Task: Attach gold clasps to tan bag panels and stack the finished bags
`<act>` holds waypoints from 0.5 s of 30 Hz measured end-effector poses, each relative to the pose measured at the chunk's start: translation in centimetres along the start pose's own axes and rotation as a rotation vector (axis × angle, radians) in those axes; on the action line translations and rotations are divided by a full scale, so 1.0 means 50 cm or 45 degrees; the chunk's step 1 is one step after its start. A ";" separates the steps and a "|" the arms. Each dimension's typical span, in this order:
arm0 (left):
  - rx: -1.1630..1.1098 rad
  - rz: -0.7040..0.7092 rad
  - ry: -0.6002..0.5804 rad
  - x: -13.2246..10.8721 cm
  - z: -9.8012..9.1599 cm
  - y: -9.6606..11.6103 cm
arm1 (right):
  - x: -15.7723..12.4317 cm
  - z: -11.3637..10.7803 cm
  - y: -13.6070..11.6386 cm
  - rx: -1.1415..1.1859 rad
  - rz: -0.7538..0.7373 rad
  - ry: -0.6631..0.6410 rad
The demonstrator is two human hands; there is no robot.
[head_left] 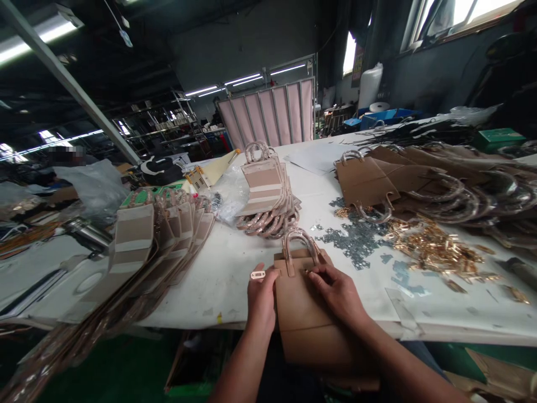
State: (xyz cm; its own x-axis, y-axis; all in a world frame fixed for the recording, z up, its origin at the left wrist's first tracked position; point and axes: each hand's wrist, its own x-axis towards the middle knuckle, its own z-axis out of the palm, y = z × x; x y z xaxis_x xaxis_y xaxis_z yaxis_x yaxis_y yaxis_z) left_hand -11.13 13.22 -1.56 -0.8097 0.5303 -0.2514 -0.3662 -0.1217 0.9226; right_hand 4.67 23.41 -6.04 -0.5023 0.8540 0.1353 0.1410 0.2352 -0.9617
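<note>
A brown handbag panel point(300, 305) with a plastic-wrapped handle point(302, 238) hangs over the front edge of the table before me. My left hand point(262, 299) is closed at the panel's left edge, with its thumb near the handle's base. A small gold metal plate with a slot point(257, 275) is held in that hand's fingers. My right hand point(338, 288) pinches a tiny gold fitting point(308, 271) against the panel, just right of the handle's left base. The exact shape of this fitting is mostly hidden by the fingertips.
Gold fittings point(440, 249) and flat grey metal pieces point(354, 240) lie scattered to the right. Brown panels with handles point(364, 179) are heaped behind them. Stacked panels point(264, 182) stand ahead, and more point(134, 229) overhang the table's left side near a steel flask point(89, 234).
</note>
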 end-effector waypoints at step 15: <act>0.063 0.197 -0.159 0.002 -0.050 -0.081 | -0.015 0.011 -0.059 -0.126 0.069 -0.058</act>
State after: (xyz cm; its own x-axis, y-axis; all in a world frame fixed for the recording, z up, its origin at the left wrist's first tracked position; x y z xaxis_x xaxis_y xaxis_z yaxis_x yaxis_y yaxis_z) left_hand -10.88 11.68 -6.03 -0.7901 0.6089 -0.0701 -0.2163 -0.1699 0.9614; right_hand 4.16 21.85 -3.45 -0.5299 0.8451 0.0708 0.2510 0.2361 -0.9388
